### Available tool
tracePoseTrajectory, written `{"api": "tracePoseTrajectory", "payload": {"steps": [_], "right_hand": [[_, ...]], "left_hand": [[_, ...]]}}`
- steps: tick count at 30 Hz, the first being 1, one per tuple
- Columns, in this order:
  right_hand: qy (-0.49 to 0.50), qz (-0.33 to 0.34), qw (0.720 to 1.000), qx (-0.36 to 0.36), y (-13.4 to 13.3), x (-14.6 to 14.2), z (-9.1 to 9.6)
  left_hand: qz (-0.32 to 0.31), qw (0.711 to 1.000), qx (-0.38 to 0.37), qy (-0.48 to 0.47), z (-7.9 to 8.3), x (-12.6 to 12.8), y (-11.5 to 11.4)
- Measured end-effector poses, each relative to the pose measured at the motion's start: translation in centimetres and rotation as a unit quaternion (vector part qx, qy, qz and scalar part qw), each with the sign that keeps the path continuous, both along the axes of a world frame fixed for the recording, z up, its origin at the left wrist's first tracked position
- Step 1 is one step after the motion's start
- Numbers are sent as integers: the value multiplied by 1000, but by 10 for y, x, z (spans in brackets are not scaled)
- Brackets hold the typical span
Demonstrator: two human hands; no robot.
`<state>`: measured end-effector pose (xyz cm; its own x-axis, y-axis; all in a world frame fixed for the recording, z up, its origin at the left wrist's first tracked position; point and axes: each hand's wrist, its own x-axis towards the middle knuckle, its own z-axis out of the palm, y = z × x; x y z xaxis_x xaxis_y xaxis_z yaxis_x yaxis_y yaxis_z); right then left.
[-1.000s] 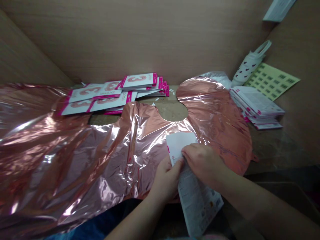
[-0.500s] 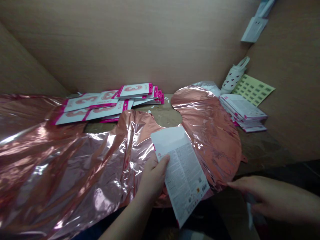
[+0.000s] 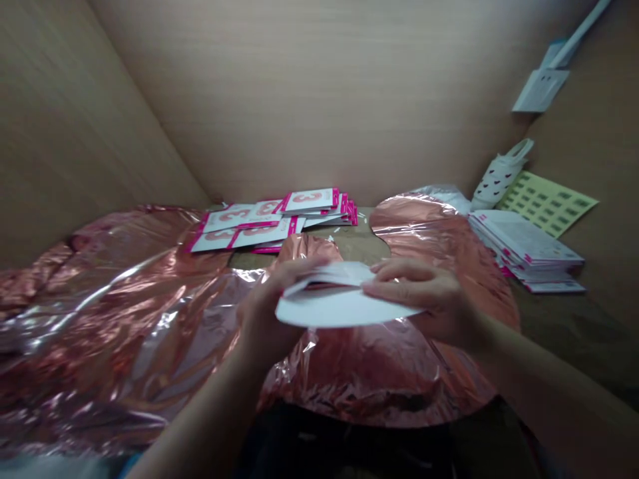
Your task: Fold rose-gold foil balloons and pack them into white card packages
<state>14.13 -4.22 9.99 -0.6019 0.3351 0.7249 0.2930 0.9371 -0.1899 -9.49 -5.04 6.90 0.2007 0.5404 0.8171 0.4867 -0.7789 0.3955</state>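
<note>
- I've got the white card point(image 3: 339, 309) bowed in the air, held between both hands, above the foil balloon point(image 3: 379, 379).
- Left hand point(image 3: 264, 306) grips its edge from 9 o'clock; right hand point(image 3: 424, 296) pinches from 3 o'clock.
- Balloon lies spread out, unfolded.
- Packets point(image 3: 269, 223) sit piled at 12 o'clock, another stack point(image 3: 524, 249) at 2 o'clock.

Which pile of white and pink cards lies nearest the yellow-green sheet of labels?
The tidy right-hand pile, printed backs up; the scattered left pile shows pink 3s.
</note>
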Motion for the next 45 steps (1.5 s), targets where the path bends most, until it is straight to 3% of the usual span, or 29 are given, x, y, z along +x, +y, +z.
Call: {"api": "tracePoseTrajectory", "payload": {"steps": [3,5,8,11,14,17,21,24,28,31,33,35,38,40,45], "right_hand": [[-72,-50,994,61,-1,5,-64],[-136,-79,985,73,-12,9,-101],[-211,-85,973,44,-31,17,-130],[-243,-73,967,1,-38,25,-132],[-222,-52,972,-56,-33,27,-123],[-190,-41,966,-170,-26,23,-114],[-188,-95,925,-315,-18,8,-101],[-219,-155,894,-359,-13,-2,-95],[-270,-227,851,-389,-5,-8,-92],[-295,-260,833,-389,-4,-7,-90],[-289,-301,841,-344,-11,-8,-91],[-268,-296,885,-241,-26,-11,-97],[-246,-177,948,-94,-53,-13,-114],[-252,-149,953,-74,-68,-8,-125],[-244,-233,936,-100,-73,29,-124]], "left_hand": [[5,973,54,226,-39,-22,-15],[-17,947,43,318,-70,-25,-32],[-50,919,-46,390,-100,-23,-56],[-45,900,-121,416,-109,-19,-67],[-41,920,-111,374,-111,-12,-70],[-10,940,-150,306,-109,2,-70],[80,948,-212,222,-103,23,-63],[120,946,-227,198,-100,31,-55],[119,941,-218,229,-102,29,-48],[71,941,-168,285,-106,19,-49],[21,930,-144,338,-108,10,-53],[-5,913,-142,381,-109,2,-58],[-11,897,-160,412,-109,-3,-63],[-11,896,-158,415,-108,-4,-64],[-32,902,-134,409,-111,-14,-65]]}}
